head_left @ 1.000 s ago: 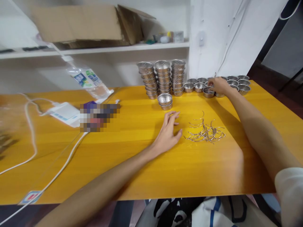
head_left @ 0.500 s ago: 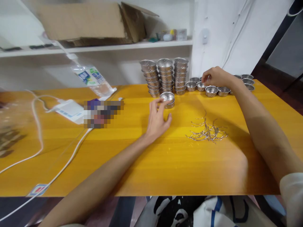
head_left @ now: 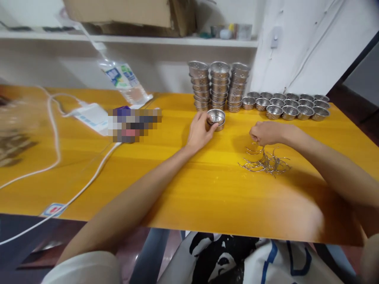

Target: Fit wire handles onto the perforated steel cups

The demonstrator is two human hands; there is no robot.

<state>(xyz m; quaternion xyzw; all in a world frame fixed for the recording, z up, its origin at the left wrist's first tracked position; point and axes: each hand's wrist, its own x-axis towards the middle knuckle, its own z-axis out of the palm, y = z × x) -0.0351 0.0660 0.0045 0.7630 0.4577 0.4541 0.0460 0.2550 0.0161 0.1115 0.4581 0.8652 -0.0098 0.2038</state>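
My left hand (head_left: 201, 129) grips a small perforated metal cup (head_left: 216, 115), its thumb at the front and its fingers round the left side. That cup sits on another one in a short stack on the table. My right hand (head_left: 263, 133) is closed, fingers bent down, just behind a loose pile of curved metal wires (head_left: 268, 162). Whether anything is between its fingertips is hidden from me.
Three tall stacks of perforated cups (head_left: 219, 86) stand behind my left hand. Rows of single cups (head_left: 290, 112) fill the back right of the yellow table (head_left: 189, 197). To the left are a plastic bottle (head_left: 126, 81), a white power strip (head_left: 92, 118) and a white cable (head_left: 85, 189).
My right hand has come from the rows of cups back toward the wire pile. My left hand has closed round the upper cup of the short stack. The camera view has shifted.
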